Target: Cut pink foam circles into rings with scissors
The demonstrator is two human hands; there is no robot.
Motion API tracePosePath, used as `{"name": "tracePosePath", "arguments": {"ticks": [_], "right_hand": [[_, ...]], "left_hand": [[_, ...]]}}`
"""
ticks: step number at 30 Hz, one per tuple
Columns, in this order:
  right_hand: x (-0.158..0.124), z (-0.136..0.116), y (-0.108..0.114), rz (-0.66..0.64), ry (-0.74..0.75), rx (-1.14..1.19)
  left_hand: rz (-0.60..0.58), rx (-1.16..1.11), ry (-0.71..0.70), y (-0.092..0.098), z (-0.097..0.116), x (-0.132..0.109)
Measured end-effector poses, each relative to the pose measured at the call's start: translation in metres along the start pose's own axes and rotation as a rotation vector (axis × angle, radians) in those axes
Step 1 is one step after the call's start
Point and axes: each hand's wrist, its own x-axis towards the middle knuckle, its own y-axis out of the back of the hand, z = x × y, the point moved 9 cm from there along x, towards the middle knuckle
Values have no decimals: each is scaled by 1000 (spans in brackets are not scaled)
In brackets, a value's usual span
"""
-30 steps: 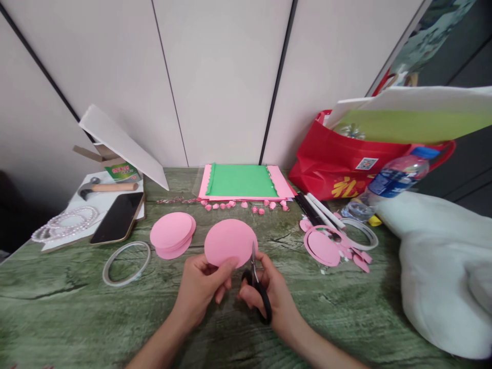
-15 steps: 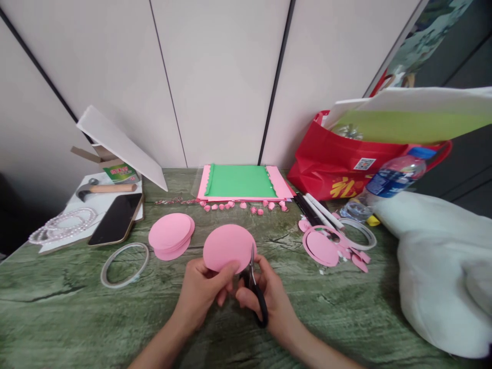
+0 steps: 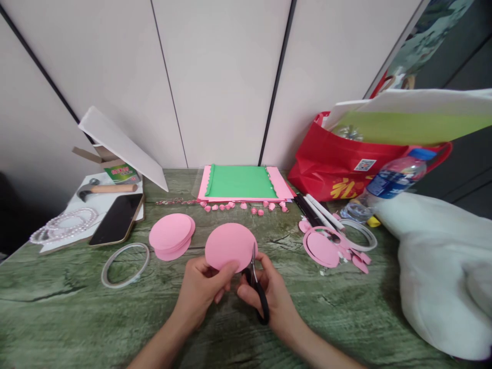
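A green wood-grained table stands against pale wall panels. Just above its middle, the left hand pinches a pink disc between thumb and fingers; the right hand curls round black-handled scissors, blades at the disc's right edge. The red bag holds boards, partly hidden behind a bottle. Stacked pink discs lie leftward, beside a tape ring.

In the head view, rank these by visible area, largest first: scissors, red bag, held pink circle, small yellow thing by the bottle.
1. Red bag, clearly largest, though partly covered
2. Held pink circle
3. Scissors, partly hidden by the right hand
4. Small yellow thing
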Motion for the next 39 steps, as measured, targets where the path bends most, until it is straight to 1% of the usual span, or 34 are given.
{"name": "tracePosePath", "arguments": {"ticks": [9,15,23,25,27,30,33,39], "right_hand": [[0,0,2,29,-25,-37],[1,-1,3,37,-23,-75],[0,7,4,18,-9,-71],[-1,9,3,16,-13,-60],[-1,11,1,8,-11,-45],[-3,12,-4,-25,2,-26],[-4,12,-7,-46,15,-20],[-4,7,-6,-35,39,21]], "left_hand": [[10,-2,-2,2,-2,2],[41,-13,1,4,1,1],[39,-30,-22,5,3,2],[10,-81,-17,2,3,1],[-48,-160,7,-4,2,1],[-106,-225,20,-11,1,0],[-98,-204,13,-10,0,0],[-72,-155,32,-9,-2,-1]]}}
